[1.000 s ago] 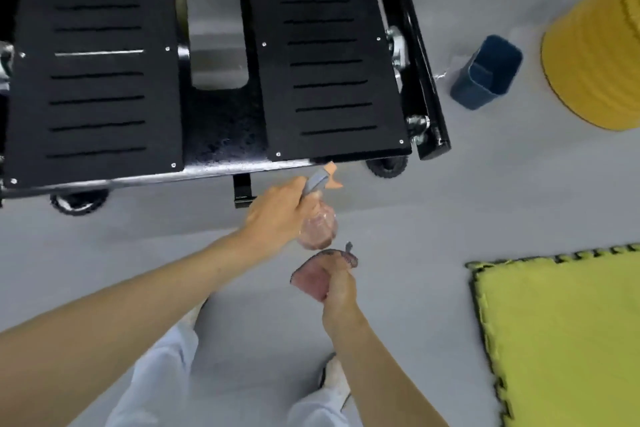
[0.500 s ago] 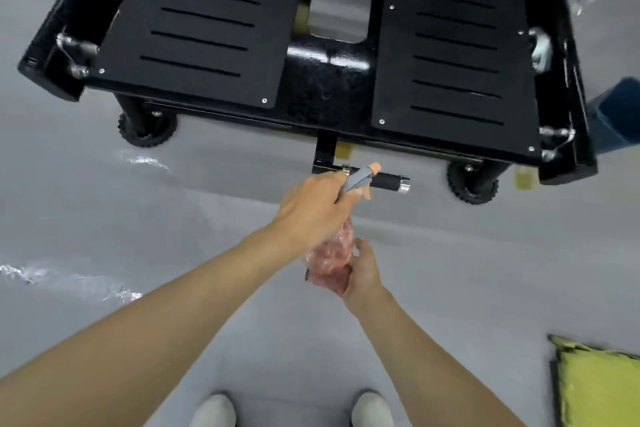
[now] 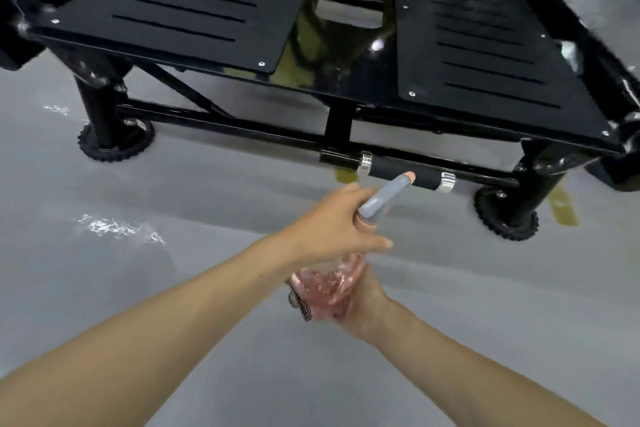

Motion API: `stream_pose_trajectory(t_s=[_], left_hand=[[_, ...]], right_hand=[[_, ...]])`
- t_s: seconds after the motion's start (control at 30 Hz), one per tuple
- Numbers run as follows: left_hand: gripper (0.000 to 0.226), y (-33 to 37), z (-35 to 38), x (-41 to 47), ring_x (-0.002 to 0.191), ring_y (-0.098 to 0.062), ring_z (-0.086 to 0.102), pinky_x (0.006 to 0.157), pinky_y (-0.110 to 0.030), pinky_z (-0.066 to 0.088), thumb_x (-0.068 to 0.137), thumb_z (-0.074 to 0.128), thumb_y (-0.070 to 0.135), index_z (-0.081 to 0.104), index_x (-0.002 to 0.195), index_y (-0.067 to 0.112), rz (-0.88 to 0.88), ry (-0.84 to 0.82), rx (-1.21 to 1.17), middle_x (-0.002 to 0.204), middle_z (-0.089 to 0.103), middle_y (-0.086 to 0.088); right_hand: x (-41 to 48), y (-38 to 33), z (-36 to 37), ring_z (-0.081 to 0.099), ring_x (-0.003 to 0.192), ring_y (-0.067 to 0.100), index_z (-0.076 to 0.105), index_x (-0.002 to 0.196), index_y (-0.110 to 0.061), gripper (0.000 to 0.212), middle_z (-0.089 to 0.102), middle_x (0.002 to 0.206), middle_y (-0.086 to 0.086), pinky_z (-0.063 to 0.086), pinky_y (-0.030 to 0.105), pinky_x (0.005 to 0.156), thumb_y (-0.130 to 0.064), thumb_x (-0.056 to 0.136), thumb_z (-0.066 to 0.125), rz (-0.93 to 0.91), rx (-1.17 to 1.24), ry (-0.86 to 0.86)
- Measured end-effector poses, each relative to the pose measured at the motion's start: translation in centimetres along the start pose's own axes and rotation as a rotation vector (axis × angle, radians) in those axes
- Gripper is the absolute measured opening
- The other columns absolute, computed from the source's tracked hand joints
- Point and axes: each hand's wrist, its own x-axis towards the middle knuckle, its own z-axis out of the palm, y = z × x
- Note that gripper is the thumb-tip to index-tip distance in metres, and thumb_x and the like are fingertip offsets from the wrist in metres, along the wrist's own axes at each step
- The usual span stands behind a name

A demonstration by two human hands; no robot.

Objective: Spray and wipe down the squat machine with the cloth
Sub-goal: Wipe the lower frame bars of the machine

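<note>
From my remote seat I see the squat machine [image 3: 346, 80] filling the upper half of the frame, black and glossy, with its two slotted foot plates [image 3: 194, 7] side by side and a padded handle [image 3: 401, 173] with chrome collars on the low front bar. The spray bottle [image 3: 325, 284] sits at centre, just below that handle, with its grey head tilted up and to the right and its orange tip overlapping the handle in the picture. My right hand [image 3: 363, 302] cups the pink body from underneath, fingers curled round it. My left hand [image 3: 332, 225] is at the bottle's neck – the thumb sticks out straight to the right and the fingers pass behind the neck, so I cannot tell whether it grips. A striped edge of the cloth [image 3: 299, 305] pokes out at the lower left of the bottle, close against the right hand. Wet glints [image 3: 114, 227] show on the grey floor [image 3: 104, 305] at left – near one ribbed foot [image 3: 116, 142] of the machine.
</note>
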Motion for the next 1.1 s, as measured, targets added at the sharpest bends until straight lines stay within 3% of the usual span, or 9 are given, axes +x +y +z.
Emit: stream_pose_trajectory(t_s=[0.13,0.27,0.33,0.43,0.6,0.77,0.9,1.03,1.1], left_hand=[[0.037,-0.8,1.4,1.6,0.057,-0.002,0.046,0.056,-0.02,0.044,0.075,0.079,0.023,0.054,0.102,0.019,-0.038,-0.045,-0.043,0.092,0.042,0.004],[0.046,0.6,1.6,2.0,0.054,-0.007,0.042,0.057,-0.021,0.04,0.074,0.072,0.012,0.054,0.116,0.02,-0.052,-0.152,-0.043,0.071,0.049,0.007],[0.053,1.1,2.0,2.0,0.057,-0.011,0.045,0.057,-0.022,0.042,0.07,0.064,0.005,0.057,0.118,0.024,-0.092,-0.124,-0.058,0.08,0.054,0.0],[0.031,1.3,3.4,2.5,0.058,-0.016,0.05,0.062,-0.026,0.052,0.061,0.06,0.003,0.06,0.092,0.005,-0.18,-0.015,-0.035,0.076,0.052,-0.007],[0.018,1.8,6.2,3.7,0.057,-0.019,0.046,0.056,-0.024,0.04,0.065,0.057,-0.001,0.051,0.07,0.014,-0.247,0.113,0.093,0.062,0.047,0.001],[0.023,2.4,7.6,4.7,0.07,-0.024,0.052,0.066,-0.03,0.046,0.067,0.06,0.008,0.053,0.086,0.019,-0.253,0.238,0.132,0.076,0.055,-0.001],[0.028,3.2,8.5,5.1,0.079,-0.029,0.061,0.064,-0.026,0.043,0.068,0.059,0.009,0.06,0.096,0.011,-0.288,0.205,0.193,0.084,0.062,-0.009],[0.011,3.2,8.4,4.9,0.089,-0.029,0.066,0.065,-0.027,0.045,0.071,0.06,0.009,0.052,0.075,0.014,-0.343,0.248,0.222,0.093,0.067,-0.012],[0.016,2.9,8.1,4.6,0.087,-0.029,0.066,0.067,-0.028,0.046,0.071,0.059,0.009,0.055,0.085,0.013,-0.345,0.266,0.206,0.094,0.067,-0.011]], right_hand=[[0.3,0.4,-1.8,0.07,0.068,0.024,0.069,0.086,-0.008,0.05,0.072,0.081,0.007,0.054,0.026,0.052,-0.048,0.091,0.041,-0.022,-0.089,0.011],[-0.7,0.5,-2.6,0.07,0.084,0.021,0.072,0.097,-0.016,0.046,0.072,0.092,0.002,0.054,0.027,0.067,-0.052,0.086,0.045,0.002,-0.169,0.087],[-1.7,0.4,-3.0,0.07,0.086,0.021,0.072,0.101,-0.017,0.046,0.072,0.097,0.002,0.056,0.029,0.073,-0.052,0.086,0.045,0.013,-0.219,0.114],[-3.0,0.2,-3.6,0.069,0.073,0.02,0.07,0.103,-0.017,0.043,0.072,0.092,0.002,0.053,0.028,0.067,-0.044,0.092,0.039,0.015,-0.335,0.135],[-4.9,-1.2,-4.2,0.069,0.065,0.027,0.067,0.106,-0.006,0.037,0.072,0.092,0.011,0.055,0.035,0.044,-0.032,0.097,0.043,-0.134,-0.317,0.272],[-5.3,-2.9,-5.1,0.067,0.065,0.019,0.066,0.096,-0.013,0.033,0.07,0.087,0.005,0.052,0.022,0.047,-0.035,0.096,0.041,-0.251,-0.302,0.366],[-6.0,-3.2,-5.2,0.066,0.051,0.017,0.068,0.086,-0.011,0.036,0.071,0.069,0.003,0.048,0.02,0.039,-0.035,0.095,0.043,-0.248,-0.26,0.396],[-5.8,-2.6,-4.6,0.071,0.079,0.027,0.069,0.107,-0.01,0.047,0.074,0.096,0.009,0.056,0.032,0.047,-0.045,0.097,0.04,-0.223,-0.259,0.438],[-5.6,-2.5,-4.2,0.071,0.08,0.028,0.067,0.11,-0.011,0.05,0.073,0.099,0.01,0.057,0.035,0.048,-0.047,0.099,0.035,-0.198,-0.26,0.441]])
